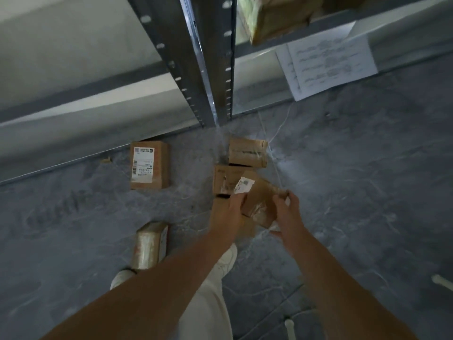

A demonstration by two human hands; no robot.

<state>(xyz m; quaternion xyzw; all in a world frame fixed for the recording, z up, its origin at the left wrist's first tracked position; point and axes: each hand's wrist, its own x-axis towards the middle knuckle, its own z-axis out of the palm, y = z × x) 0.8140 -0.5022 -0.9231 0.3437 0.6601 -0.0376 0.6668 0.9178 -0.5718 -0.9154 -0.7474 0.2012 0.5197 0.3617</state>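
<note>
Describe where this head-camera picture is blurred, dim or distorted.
Head view: light is dim and flat; the shelf box and hanging sheets are smeared by blur; the rack upright splays from wide-angle distortion; the labelled floor box is sharpest; the parcel between left hand and right hand is soft.

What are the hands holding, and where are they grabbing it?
A small cardboard box. The left hand grips its left edge, just below the white label; the right hand grips its right side.
</note>
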